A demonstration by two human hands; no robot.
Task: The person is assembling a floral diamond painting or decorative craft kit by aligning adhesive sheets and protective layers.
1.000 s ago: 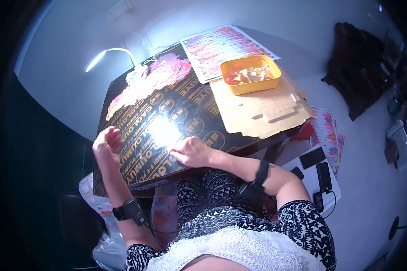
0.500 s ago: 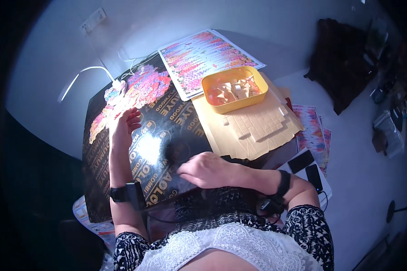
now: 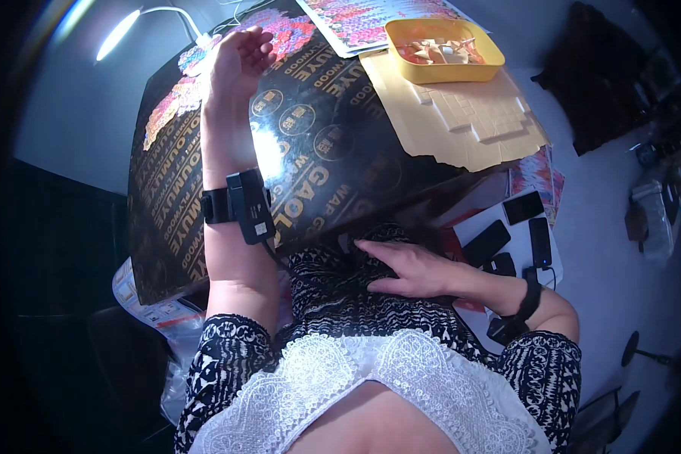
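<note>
Fingers (image 3: 259,54) of left hand (image 3: 238,64) loosely curled, grasping nothing, raised over far left part of black printed board (image 3: 318,151), beside patch of assembled colourful puzzle (image 3: 178,106) along board's left edge and far corner. Black wrist strap with small box-shaped device (image 3: 246,206) on left forearm, forearm lying across board from near edge toward far corner.

Right hand (image 3: 408,268) flat, fingers stretched out and released, palm down on black-and-white patterned fabric (image 3: 340,295) of lap, just under near edge of board. Nothing gripped. Black band (image 3: 528,296) round right wrist.

Board tilted, near edge over lap, glare spot near its middle. Tan cardboard sheet (image 3: 461,121) with stepped cut-outs lying on board's right part, overhanging right edge. Yellow tray (image 3: 443,49) with loose puzzle pieces set on far end of cardboard sheet. Colourful printed reference sheet (image 3: 356,19) beyond tray, partly under it.

Bent-neck lamp (image 3: 129,26) lit at far left, past board's corner, thin white cable near puzzle patch.

Right of lap, below board's edge: several dark phone-like devices (image 3: 518,223) on white surface, one with cable plugged in. Another colourful printed sheet (image 3: 541,170) peeking out under cardboard's right side. Dark cloth heap (image 3: 605,83) well apart at far right. Plastic-wrapped printed packet (image 3: 159,310) under board's near left corner.
</note>
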